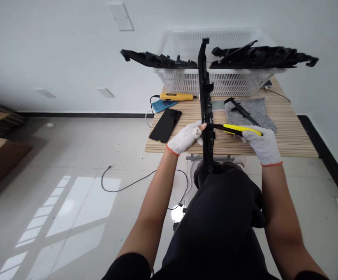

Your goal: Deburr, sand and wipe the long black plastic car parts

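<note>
In a white knit glove with a bare thumb tip, my left hand (186, 138) grips a long black plastic trim piece (206, 101). The piece stands lengthwise before me, its near end by my knee and its far end over the basket. My gloved right hand (262, 144) is closed around a yellow and black utility knife (240, 130). The knife's dark tip reaches left to the trim piece, close to my left thumb; whether it touches cannot be made out. Behind the knife, a shorter black plastic part (243, 112) lies on a grey cloth (256, 111).
A white plastic basket (233, 83) at the back holds more black trim pieces (259, 57) jutting past both sides. On the wooden table (291, 142) lie a black phone (165, 125), a yellow corded tool (177, 97) and a blue item (163, 105). A black cable (133, 187) trails across the floor.
</note>
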Motion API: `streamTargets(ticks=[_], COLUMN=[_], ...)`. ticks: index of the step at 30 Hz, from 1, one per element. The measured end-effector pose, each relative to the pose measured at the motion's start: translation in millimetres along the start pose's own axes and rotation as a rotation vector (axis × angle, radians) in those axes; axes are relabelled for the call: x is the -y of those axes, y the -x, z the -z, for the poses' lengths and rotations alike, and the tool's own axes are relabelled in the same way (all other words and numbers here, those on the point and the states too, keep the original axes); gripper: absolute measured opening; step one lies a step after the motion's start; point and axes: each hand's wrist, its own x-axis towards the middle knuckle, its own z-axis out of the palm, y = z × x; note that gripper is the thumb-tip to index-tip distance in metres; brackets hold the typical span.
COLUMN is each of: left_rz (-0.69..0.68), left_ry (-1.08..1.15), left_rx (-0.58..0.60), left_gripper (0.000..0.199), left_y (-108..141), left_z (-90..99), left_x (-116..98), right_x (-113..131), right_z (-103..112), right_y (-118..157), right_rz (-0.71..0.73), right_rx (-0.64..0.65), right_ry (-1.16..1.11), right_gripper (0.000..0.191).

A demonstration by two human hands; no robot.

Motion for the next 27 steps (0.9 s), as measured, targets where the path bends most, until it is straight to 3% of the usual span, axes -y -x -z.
streamTargets(ticks=[15,24,27], left_rz=[0.006,0.027,0.014], left_ry=[0.016,0.039,0.007], left_rx=[0.003,0.01,0.002], left_gripper=[0.046,0.048,0.047], left_y=[1.5,1.1,0.6], left_z=[-0.7,-0.4,-0.5], left_x=[-3.0,-0.7,-0.1], right_x=[3.1,14.8,14.3], right_z=[-1.2,-3.7,-4.2], right_y=[0.1,3.1,2.4], right_rz=[0.014,-0.018,-0.011], right_rx=[-0.024,0.033,-0.01], right_ry=[-0.021,0.029,0.004], right_gripper=[0.025,0.024,0.021])
